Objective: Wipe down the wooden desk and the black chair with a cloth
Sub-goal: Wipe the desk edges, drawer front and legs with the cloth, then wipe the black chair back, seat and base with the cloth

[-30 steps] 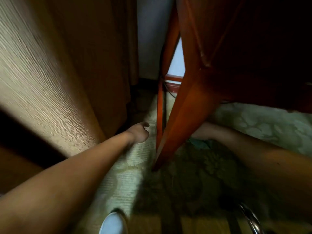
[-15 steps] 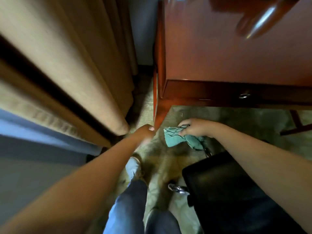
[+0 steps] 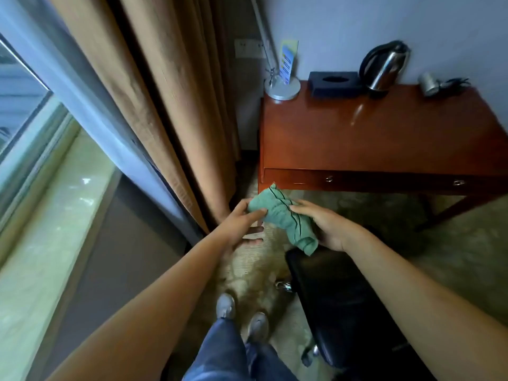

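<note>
Gripping green cloth (image 3: pixel 286 218) in both hands (image 3: pixel 242 224) (image 3: pixel 327 226); table (image 3: pixel 384 138) ahead, chair (image 3: pixel 343 306) below right hand, nearer.

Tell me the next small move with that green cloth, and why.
Probably refold the green striped cloth into a flat pad: both the left hand and right hand grip it bunched, in front of the glossy reddish wooden desk.

Green cloth (image 3: pixel 286 218), dark stripes; red-brown desk (image 3: pixel 384 138); black chair (image 3: pixel 343 303); tan curtain (image 3: pixel 165 92).
</note>
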Demonstrator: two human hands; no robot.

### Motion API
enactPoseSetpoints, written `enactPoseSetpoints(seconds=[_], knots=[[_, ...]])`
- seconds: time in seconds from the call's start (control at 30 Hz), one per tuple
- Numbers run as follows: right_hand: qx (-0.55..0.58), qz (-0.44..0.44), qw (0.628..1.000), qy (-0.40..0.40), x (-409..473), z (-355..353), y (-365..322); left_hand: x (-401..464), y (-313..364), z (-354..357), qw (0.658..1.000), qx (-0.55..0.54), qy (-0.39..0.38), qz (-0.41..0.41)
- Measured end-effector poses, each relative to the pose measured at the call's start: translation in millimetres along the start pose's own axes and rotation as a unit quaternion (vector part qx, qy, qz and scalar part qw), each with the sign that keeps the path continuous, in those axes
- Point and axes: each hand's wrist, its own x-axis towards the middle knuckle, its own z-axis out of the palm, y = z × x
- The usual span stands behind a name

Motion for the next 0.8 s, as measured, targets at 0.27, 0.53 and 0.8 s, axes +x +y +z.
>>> enactPoseSetpoints(seconds=[0.27, 0.53, 0.8], knots=[[-0.018, -0.035, 0.995, -0.097, -110, 51, 51, -108, -17, 17, 0.973, 0.114, 0.059, 0.192], [-0.061, -0.102, 0.992, 0.053, -177, 97, 132, -184, -70, 48, 0.957, 0.124, 0.024, 0.262], [-0.09, -0.1, 0.987, 0.09, -261, 78, 209, -242, -147, 105, 0.972, 0.052, 0.015, 0.228]])
